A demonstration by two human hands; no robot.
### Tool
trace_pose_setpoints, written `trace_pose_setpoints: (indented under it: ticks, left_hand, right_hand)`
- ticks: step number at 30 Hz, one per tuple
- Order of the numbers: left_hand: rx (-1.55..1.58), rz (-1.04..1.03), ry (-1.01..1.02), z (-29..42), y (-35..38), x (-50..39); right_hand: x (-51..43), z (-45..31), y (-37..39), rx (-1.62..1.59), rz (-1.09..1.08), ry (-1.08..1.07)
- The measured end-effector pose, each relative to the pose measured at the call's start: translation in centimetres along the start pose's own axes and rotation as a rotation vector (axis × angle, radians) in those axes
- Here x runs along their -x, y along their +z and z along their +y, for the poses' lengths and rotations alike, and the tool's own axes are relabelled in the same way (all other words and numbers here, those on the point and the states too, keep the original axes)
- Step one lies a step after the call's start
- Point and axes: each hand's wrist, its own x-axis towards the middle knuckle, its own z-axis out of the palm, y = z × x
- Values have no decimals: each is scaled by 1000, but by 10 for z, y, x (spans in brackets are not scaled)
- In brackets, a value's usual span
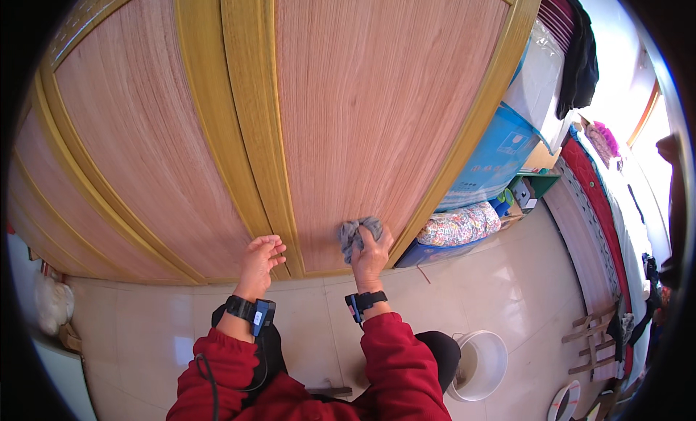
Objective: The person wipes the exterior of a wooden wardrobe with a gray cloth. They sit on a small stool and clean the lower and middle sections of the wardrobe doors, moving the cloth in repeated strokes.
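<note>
My right hand (373, 253) grips a crumpled grey cloth (352, 240) against the lower part of a pinkish wood-grain wardrobe door panel (375, 111). A yellow-brown wooden frame (253, 122) borders that panel on its left. Beside this frame, near the bottom of the wardrobe, my left hand (262, 258) is raised with its fingers bent and no object visible in it. Whether its fingertips touch the wood I cannot tell. Both wrists wear black straps with small devices.
To my right on the tiled floor (304, 312) stands a white bucket (481, 364). Beyond the wardrobe's right edge are a blue bin (440, 251) with a floral bundle (459, 225) and a large blue bag (489, 160). A bed (592, 203) and a wooden stool (592, 339) stand further right.
</note>
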Motion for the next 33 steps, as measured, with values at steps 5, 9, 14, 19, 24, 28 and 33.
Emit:
trace_pose_setpoints:
  ticks: [5, 9, 14, 19, 24, 28, 33]
  left_hand:
    - [17, -8, 21, -1, -2, -1]
    - [15, -15, 10, -2, -2, -4]
    - [1, 4, 6, -2, 0, -2]
    - [28, -27, -8, -3, -1, -4]
    - [2, -28, 9, -4, 1, -3]
    - [-30, -9, 1, -3, 3, -2]
    - [-6, -34, 0, -3, 2, -3]
  right_hand:
    - [-15, -1, 12, -123, 239, -187]
    - [10, 13, 17, -25, 145, -102]
    - [4, 3, 4, -73, 117, -39]
    - [-34, -34, -1, -199, 221, -54]
    - [-6, -11, 24, -128, 210, 117]
    - [4, 0, 22, -128, 32, 343]
    - [-30, -30, 9, -304, 154, 25]
